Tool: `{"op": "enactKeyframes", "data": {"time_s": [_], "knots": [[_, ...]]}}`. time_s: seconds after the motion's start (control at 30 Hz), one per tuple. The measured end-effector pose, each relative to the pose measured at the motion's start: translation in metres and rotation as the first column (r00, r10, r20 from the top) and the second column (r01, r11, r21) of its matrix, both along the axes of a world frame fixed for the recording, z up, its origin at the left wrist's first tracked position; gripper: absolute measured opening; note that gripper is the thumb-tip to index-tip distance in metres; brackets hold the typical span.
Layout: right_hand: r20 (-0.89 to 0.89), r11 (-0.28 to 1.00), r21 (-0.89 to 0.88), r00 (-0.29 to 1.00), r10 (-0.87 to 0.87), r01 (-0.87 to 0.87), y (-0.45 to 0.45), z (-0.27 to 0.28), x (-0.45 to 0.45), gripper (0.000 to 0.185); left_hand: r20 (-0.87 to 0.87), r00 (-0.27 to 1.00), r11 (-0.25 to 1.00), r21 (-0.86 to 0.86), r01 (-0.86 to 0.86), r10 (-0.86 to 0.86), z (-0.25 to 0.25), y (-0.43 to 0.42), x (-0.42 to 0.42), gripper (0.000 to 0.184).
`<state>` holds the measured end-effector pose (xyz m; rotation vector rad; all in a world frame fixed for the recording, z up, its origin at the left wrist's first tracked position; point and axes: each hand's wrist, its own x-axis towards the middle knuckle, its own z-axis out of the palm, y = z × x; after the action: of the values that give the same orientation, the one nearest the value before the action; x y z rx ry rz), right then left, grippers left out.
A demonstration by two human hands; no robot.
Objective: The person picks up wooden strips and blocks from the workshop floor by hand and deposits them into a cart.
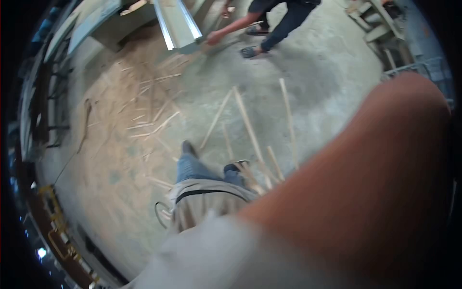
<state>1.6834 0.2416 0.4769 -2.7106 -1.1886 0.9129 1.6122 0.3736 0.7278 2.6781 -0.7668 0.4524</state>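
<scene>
Arm (361,159) right up front, bare and blurred, filling the lower right of the view! It's the wearer's right arm, coming out of a pale sleeve (207,250), bent end towards the top. Both the right hand and the left hand are out of frame, so whether the fingers are spread, pressed together or pinching anything, nobody can tell. Just below, a beige garment (209,207) crossed by a dark band, then blue jeans (190,168), and a dark shoe (236,166) poking out.

Down by the feet, the wooden strips (248,123)! They lie on the floor ahead of the wearer, long thin lengths fanning outwards, several bunched right by that shoe. A dark loop of cord (156,212) sits on the left, near the jeans.

Look further out: tan dust spreads over the floor (115,168) on the left, with scrap pieces (151,96) scattered across it and a dark curved strip (86,120) beyond them.

Up top, a long panel (175,24) with two shiny edges, and a co-worker (291,24) in dark trousers and sandals leans in, one hand (213,37) at its near end; the grip is too small to read. Over at the far right, wooden pieces (378,24) are piled up, with a metal frame just below.
</scene>
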Motion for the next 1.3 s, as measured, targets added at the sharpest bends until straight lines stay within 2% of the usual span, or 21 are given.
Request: {"op": "enactKeyframes", "data": {"time_s": [0.13, 0.2, 0.23, 0.3, 0.33, 0.37, 0.4, 0.43, 0.47, 0.5, 0.53, 0.57, 0.6, 0.67, 0.83, 0.9, 0.97, 1.03, 1.17, 1.2, 1.3], "knots": [[-0.214, 0.989, 0.141, 0.973, 0.080, -0.051, -0.012, 0.022, -0.067, 0.056, 0.174, 0.984, 0.993, -0.114, -0.010, 0.030, 0.013, -0.008, -0.066, 0.013], [-0.430, 0.949, 0.258, 0.858, 0.281, -0.181, 0.023, -0.004, -0.155, 0.054, 0.112, 0.980, 0.982, -0.115, -0.152, 0.165, -0.005, 0.015, -0.149, 0.012], [-0.525, 0.919, 0.321, 0.765, 0.374, -0.229, 0.044, -0.017, -0.206, 0.053, -0.127, 0.964, 0.920, -0.293, -0.260, 0.232, -0.018, 0.025, -0.196, 0.017], [-0.647, 0.851, 0.441, 0.555, 0.522, -0.286, 0.061, -0.022, -0.281, 0.052, -0.528, 0.825, 0.656, -0.552, -0.514, 0.202, -0.043, 0.027, -0.293, 0.035], [-0.703, 0.851, 0.477, 0.486, 0.519, -0.219, 0.063, -0.002, -0.311, 0.047, -0.458, 0.857, 0.189, -0.844, -0.503, 0.238, -0.085, 0.023, -0.354, 0.046], [-0.706, 0.841, 0.480, 0.460, 0.539, -0.249, 0.075, -0.016, -0.330, 0.047, -0.428, 0.628, -0.040, -0.845, -0.534, 0.650, -0.146, 0.011, -0.404, 0.045], [-0.564, 0.795, 0.441, 0.561, 0.606, -0.416, 0.092, -0.050, -0.346, 0.048, -0.538, 0.278, -0.263, -0.720, -0.642, 0.796, -0.204, 0.011, -0.482, 0.046], [-0.397, 0.739, 0.359, 0.623, 0.674, -0.571, 0.095, -0.072, -0.356, 0.049, -0.617, -0.125, -0.482, -0.455, -0.749, 0.777, -0.251, -0.007, -0.561, 0.052], [-0.403, 0.720, 0.337, 0.599, 0.692, -0.606, 0.094, -0.088, -0.357, 0.049, -0.726, -0.301, -0.703, -0.340, -0.624, 0.619, -0.313, -0.044, -0.636, 0.058], [-0.319, 0.678, 0.330, 0.599, 0.735, -0.657, 0.099, -0.102, -0.359, 0.048, -0.817, -0.497, -0.881, -0.029, -0.472, 0.293, -0.330, -0.074, -0.703, 0.062], [-0.230, 0.633, 0.330, 0.591, 0.774, -0.701, 0.108, -0.114, -0.364, 0.048, -0.812, -0.567, -0.948, 0.058, -0.312, 0.137, -0.331, -0.111, -0.762, 0.065], [-0.139, 0.591, 0.335, 0.582, 0.801, -0.734, 0.119, -0.125, -0.375, 0.047, -0.752, -0.643, -0.947, 0.081, -0.312, 0.148, -0.332, -0.146, -0.817, 0.064], [-0.142, 0.577, 0.336, 0.565, 0.812, -0.745, 0.131, -0.136, -0.384, 0.047, -0.678, -0.725, -0.964, 0.089, -0.249, 0.125, -0.335, -0.179, -0.859, 0.061], [-0.035, 0.660, 0.308, 0.685, 0.728, -0.685, 0.144, -0.148, -0.402, 0.048, -0.672, -0.741, -0.995, 0.073, -0.067, 0.001, -0.323, -0.219, -0.929, 0.057], [-0.004, 0.635, 0.222, 0.651, 0.759, -0.740, 0.191, -0.181, -0.466, 0.049, -0.721, -0.691, -0.988, -0.063, 0.142, -0.053, -0.318, -0.234, -0.966, 0.054], [-0.029, 0.604, 0.227, 0.615, 0.788, -0.764, 0.205, -0.187, -0.501, 0.050, -0.799, -0.599, -0.997, -0.079, 0.021, 0.050, -0.323, -0.214, -0.956, 0.054], [-0.053, 0.626, 0.249, 0.635, 0.771, -0.739, 0.217, -0.194, -0.533, 0.050, -0.763, -0.632, -0.984, -0.024, -0.179, 0.134, -0.323, -0.187, -0.960, 0.055], [-0.109, 0.649, 0.274, 0.648, 0.754, -0.710, 0.224, -0.212, -0.580, 0.050, -0.732, -0.654, -0.971, -0.047, -0.235, 0.194, -0.341, -0.162, -0.976, 0.054], [-0.174, 0.720, 0.211, 0.700, 0.693, -0.660, 0.229, -0.228, -0.665, 0.052, -0.828, -0.499, -0.925, -0.061, -0.376, 0.257, -0.362, -0.107, -1.016, 0.050], [-0.179, 0.734, 0.194, 0.712, 0.679, -0.651, 0.232, -0.233, -0.682, 0.053, -0.825, -0.505, -0.921, -0.050, -0.385, 0.256, -0.362, -0.102, -1.034, 0.050], [-0.171, 0.760, 0.163, 0.741, 0.649, -0.629, 0.229, -0.240, -0.717, 0.053, -0.845, -0.458, -0.772, 0.091, -0.629, 0.274, -0.365, -0.090, -1.076, 0.051]]}}
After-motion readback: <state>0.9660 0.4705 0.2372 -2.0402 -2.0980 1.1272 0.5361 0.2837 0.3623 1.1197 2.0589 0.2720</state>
